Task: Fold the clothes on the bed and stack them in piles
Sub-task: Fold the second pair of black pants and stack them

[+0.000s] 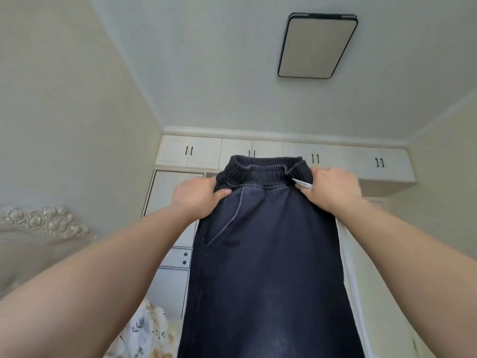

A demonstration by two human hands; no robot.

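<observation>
A pair of dark navy trousers (265, 254) with an elastic waistband hangs in the air in front of me, its legs dropping below the frame's bottom edge. My left hand (197, 197) grips the left end of the waistband, thumb on the front of the cloth. My right hand (333, 189) grips the right end, beside a small white label. Both arms are stretched out and raised. The bed's surface is hidden behind the trousers.
White wardrobe doors and upper cabinets (188, 151) fill the wall ahead. A floral cloth (147, 329) lies low at the left. A carved cream headboard (38, 220) stands at the far left. A rectangular ceiling lamp (317, 45) is overhead.
</observation>
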